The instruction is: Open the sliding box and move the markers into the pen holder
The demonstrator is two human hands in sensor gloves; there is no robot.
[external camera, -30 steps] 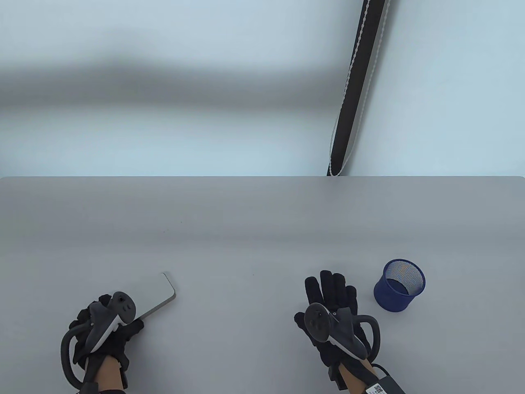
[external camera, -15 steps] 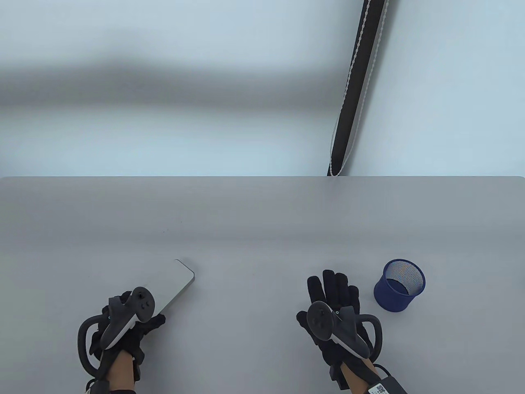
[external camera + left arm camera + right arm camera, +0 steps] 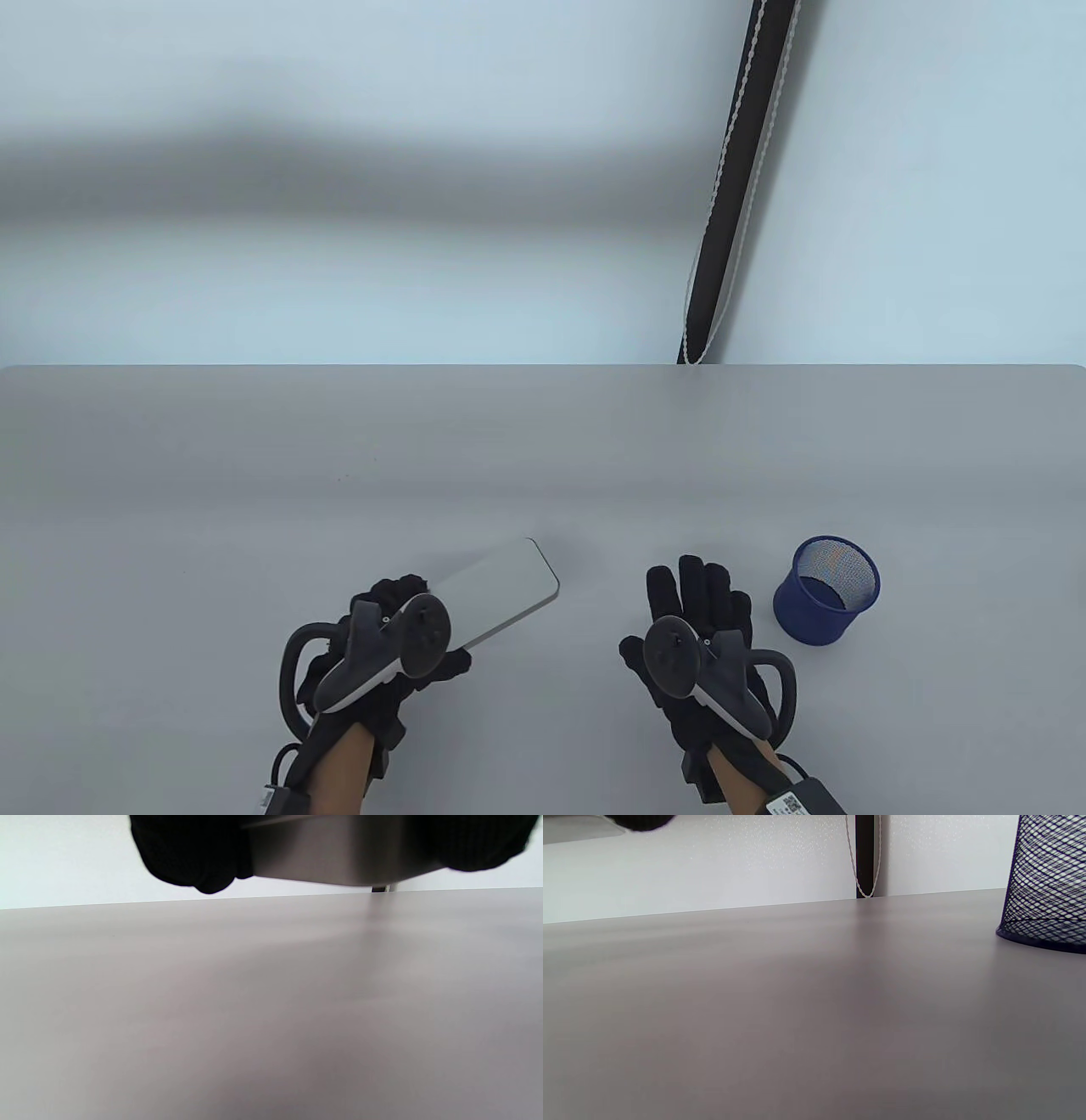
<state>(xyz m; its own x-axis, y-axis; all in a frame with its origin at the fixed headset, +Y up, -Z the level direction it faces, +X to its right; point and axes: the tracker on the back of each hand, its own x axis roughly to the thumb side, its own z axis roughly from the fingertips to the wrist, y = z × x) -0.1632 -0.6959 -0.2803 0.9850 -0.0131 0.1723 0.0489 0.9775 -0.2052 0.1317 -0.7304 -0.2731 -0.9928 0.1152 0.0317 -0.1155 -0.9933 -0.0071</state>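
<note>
A flat pale grey sliding box (image 3: 502, 588) with rounded corners is gripped at its near end by my left hand (image 3: 427, 626), fingers on one long side and thumb on the other. In the left wrist view the box (image 3: 339, 853) hangs just above the table, between my dark gloved fingers (image 3: 191, 857). It is closed and no markers show. My right hand (image 3: 697, 594) lies flat on the table with straight fingers, holding nothing. The blue mesh pen holder (image 3: 825, 590) stands upright just right of that hand, and its wall (image 3: 1045, 882) fills the right wrist view's right edge.
The grey table (image 3: 543, 458) stretches back to its far edge against a pale wall. A black pole with a looped bead cord (image 3: 721, 212) rises behind the table at the back right.
My left hand has carried the box to the right, from the near left to the middle of the table. The right hand has barely shifted; the pen holder has not moved.
</note>
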